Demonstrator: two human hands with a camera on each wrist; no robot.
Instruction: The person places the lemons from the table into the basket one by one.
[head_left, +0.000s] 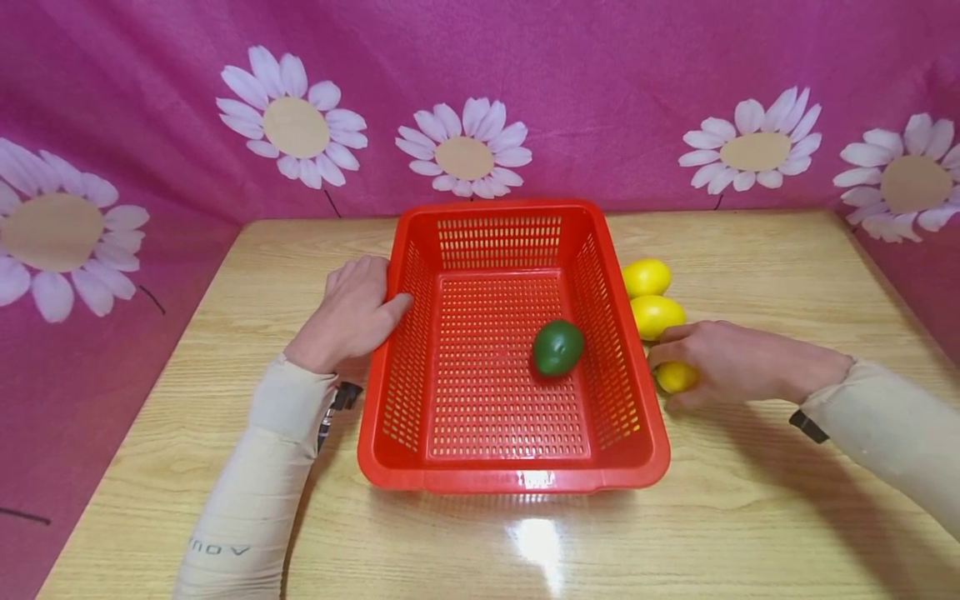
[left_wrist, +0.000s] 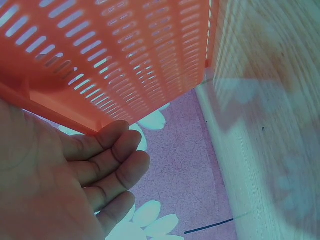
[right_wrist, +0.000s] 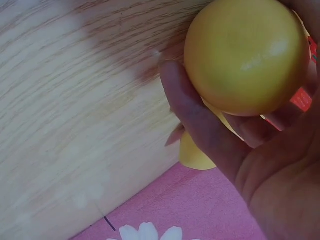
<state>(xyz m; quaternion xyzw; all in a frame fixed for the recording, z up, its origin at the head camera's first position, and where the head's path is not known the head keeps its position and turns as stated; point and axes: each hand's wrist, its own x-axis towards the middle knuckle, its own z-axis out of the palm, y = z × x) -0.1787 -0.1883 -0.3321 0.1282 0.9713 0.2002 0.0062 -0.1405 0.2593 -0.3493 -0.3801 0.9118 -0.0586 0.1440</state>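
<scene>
Right hand (head_left: 738, 362) curled round a smooth yellow plastic lemon (right_wrist: 247, 55), grip plain only from the wrist, left hand (head_left: 352, 312) flat against the red slotted plastic basket (head_left: 405, 375), green lime (head_left: 558, 347) inside visible only from above

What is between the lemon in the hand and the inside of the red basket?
Only the basket's right wall. The right hand grips the lemon just outside it. Inside, a lime lies near that wall, with bare floor around it.

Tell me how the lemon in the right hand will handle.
The lemon looks smooth and glossy, so it may slip. Being rounded, it would likely roll if released on the table. The right hand's fingers wrap it easily, suggesting it's light.
</scene>
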